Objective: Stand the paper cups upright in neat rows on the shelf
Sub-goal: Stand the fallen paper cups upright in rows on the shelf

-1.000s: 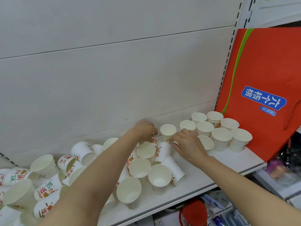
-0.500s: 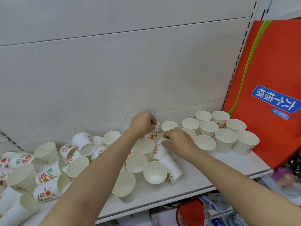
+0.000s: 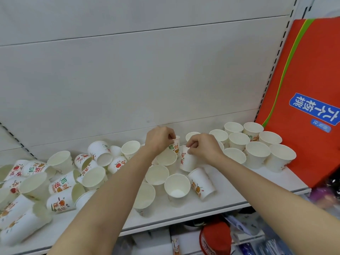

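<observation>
Nearest me, below the shelf (image 3: 230, 203) edge, sits a red-lidded jar (image 3: 216, 236). On the shelf itself, tipped paper cups (image 3: 60, 190) lie jumbled across the left and middle, some on their sides, a few open-side up. Further back my left hand (image 3: 159, 139) pinches the rim of a printed cup (image 3: 174, 145), and just beside it my right hand (image 3: 203, 149) grips another cup (image 3: 187, 161), tilted. Beyond to the right, upright cups (image 3: 257, 155) stand in rows against a red bag (image 3: 303, 89)
</observation>
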### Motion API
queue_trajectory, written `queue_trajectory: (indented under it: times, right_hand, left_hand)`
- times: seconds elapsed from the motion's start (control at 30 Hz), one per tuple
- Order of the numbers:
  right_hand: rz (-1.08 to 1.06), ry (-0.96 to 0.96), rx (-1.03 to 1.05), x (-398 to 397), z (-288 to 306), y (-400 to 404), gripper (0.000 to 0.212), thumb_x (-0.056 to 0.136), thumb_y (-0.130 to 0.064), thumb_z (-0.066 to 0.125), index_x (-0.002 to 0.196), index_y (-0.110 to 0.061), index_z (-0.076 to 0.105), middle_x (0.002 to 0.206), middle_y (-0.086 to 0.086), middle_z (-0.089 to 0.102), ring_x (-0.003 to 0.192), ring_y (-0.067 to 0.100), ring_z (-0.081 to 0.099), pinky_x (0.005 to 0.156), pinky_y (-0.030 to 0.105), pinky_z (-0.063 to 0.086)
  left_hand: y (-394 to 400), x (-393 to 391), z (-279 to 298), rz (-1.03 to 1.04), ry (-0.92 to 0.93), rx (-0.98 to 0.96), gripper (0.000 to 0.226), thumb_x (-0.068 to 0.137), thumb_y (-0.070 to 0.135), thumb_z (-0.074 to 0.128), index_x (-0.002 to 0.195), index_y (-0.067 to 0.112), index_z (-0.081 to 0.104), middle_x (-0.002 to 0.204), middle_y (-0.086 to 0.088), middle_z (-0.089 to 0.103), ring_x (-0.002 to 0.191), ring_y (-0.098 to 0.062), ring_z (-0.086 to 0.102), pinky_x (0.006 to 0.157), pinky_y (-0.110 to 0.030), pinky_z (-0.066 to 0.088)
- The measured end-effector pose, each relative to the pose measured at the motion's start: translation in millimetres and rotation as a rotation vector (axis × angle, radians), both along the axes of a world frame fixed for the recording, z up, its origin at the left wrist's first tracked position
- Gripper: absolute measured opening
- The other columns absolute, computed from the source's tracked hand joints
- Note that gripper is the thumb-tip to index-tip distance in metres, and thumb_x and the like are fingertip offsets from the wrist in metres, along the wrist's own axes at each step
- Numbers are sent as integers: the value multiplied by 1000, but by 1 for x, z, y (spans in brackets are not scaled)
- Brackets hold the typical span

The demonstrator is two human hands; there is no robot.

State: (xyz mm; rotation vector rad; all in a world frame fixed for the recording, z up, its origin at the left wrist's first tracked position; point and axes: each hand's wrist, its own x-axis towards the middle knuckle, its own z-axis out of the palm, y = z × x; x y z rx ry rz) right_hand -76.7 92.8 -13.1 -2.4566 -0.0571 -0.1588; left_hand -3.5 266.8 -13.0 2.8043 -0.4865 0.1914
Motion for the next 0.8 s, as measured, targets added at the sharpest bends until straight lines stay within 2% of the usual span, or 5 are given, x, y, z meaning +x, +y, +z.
queue_trajectory:
  times: [0.17,0.3,0.47,0.63,0.8]
  right_hand:
    - [4,-158,-197,-12,0,-2,18,79,-11,68,91,-24,72,88,-2,61,87,15,56,75,32,48]
    - [23,-227,-387,-19,-6,-3,16,81,-7,60,90,-17,70,91,2,65,94,21,54,67,31,38]
    - [-62,-229,-346,-28,-15,0,15,82,-8,66,93,-15,71,96,3,68,99,22,56,77,31,42]
    - [-275,-321,-139,-67,-24,6,21,81,-21,72,102,-17,69,106,-1,66,106,23,53,83,32,43]
    - [-386,11,-209,-104,-44,3,53,79,-36,73,126,-21,54,126,1,55,119,23,43,92,33,40]
  left_hand:
    - [-4,-4,-1,-54,-12,19,16,80,23,71,95,28,73,95,10,73,96,-16,63,70,-27,46]
    - [2,-8,4,-152,13,-2,23,82,29,72,105,29,72,101,11,72,99,-12,64,79,-28,50]
    - [38,-10,19,-191,50,-71,23,83,35,72,105,30,71,105,13,71,99,-8,64,81,-29,50]
    - [66,-22,17,-256,162,-101,22,79,29,77,100,31,73,104,13,69,93,-6,62,84,-30,52]
    - [76,-33,11,-402,155,145,29,76,16,73,97,36,73,103,14,64,99,-9,59,84,-35,51]
